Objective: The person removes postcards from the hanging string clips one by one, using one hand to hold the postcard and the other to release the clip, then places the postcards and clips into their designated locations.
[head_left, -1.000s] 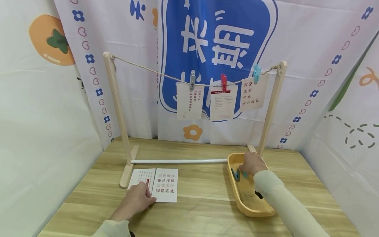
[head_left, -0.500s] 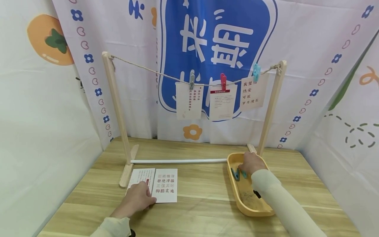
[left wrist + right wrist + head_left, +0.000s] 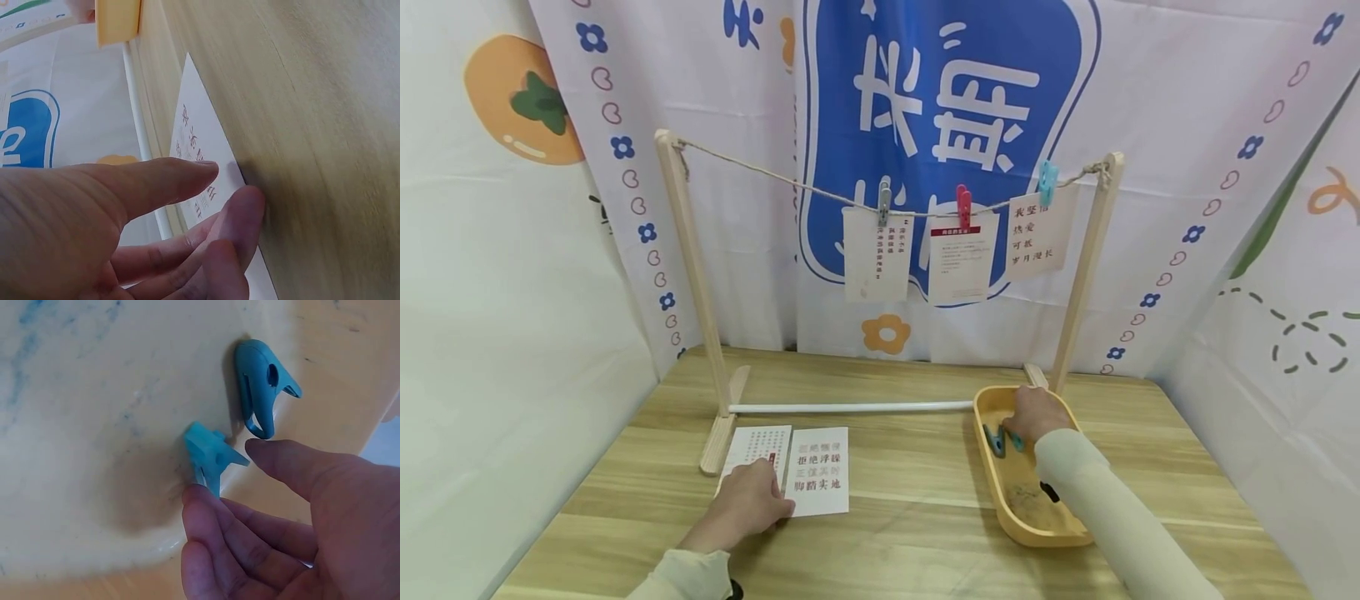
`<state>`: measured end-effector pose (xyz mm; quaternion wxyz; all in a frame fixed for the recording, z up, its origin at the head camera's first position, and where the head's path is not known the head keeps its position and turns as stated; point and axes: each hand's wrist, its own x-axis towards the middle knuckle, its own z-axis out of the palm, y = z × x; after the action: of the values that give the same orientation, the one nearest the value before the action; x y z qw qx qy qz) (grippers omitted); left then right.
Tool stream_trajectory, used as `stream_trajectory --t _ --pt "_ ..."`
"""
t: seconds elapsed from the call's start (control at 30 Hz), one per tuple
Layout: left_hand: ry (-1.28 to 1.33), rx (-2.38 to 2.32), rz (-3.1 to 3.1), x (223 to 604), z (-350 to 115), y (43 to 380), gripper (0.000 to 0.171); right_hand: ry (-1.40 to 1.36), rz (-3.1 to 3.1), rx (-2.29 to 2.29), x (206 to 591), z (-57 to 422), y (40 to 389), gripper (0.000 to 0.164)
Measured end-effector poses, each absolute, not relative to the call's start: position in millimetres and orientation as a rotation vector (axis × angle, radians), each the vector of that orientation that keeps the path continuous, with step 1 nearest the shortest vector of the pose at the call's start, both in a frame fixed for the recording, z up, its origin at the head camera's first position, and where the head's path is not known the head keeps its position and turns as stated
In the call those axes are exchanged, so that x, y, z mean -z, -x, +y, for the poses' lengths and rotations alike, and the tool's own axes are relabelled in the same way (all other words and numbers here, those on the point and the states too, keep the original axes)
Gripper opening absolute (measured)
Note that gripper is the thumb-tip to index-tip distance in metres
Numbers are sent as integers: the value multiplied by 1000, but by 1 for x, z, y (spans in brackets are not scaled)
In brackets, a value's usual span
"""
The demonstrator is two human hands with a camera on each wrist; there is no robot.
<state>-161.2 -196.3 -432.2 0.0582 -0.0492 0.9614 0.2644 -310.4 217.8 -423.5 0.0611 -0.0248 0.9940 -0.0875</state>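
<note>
Two printed cards lie side by side at the left of the table. My left hand (image 3: 748, 504) covers part of the left card (image 3: 762, 442) and pinches the near left edge of the right card (image 3: 818, 471). In the left wrist view, the thumb is over that card (image 3: 199, 119) and a fingertip is at its edge. Inside the yellow tub (image 3: 1007, 521), my right hand (image 3: 1037, 414) holds a light-blue clothespin (image 3: 209, 450) by its legs between thumb and fingers. A darker teal clothespin (image 3: 256, 381) lies beside it, near the thumb tip.
Behind the hands stands a wooden frame (image 3: 700, 283) with a sagging string (image 3: 760, 171). Three cards hang from it by a grey clothespin (image 3: 884, 200), a red clothespin (image 3: 963, 206) and a blue clothespin (image 3: 1048, 182). A white rod (image 3: 850, 408) crosses between the posts.
The right card has turned slightly under my left fingers, its near left corner shifting a little toward me. My right hand has stayed nearly still in the tub.
</note>
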Motion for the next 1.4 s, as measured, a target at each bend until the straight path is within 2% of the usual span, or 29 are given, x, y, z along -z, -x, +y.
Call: stream_trajectory --t 0.5,0.67,0.9,1.03,1.4 --pt "90 -822 2925 426 -194 166 27 56 2973 366 413 222 304 27" --pt "81 -858 2922 424 -196 167 22 98 2994 429 411 223 300 32" --pt "0 -889 2930 422 -200 172 16 198 3042 497 404 216 294 28" --pt "-46 -916 2970 420 -201 176 26 265 3082 481 400 210 290 28" --pt "-194 -924 3083 404 -200 193 35 601 3387 414 388 195 284 27"
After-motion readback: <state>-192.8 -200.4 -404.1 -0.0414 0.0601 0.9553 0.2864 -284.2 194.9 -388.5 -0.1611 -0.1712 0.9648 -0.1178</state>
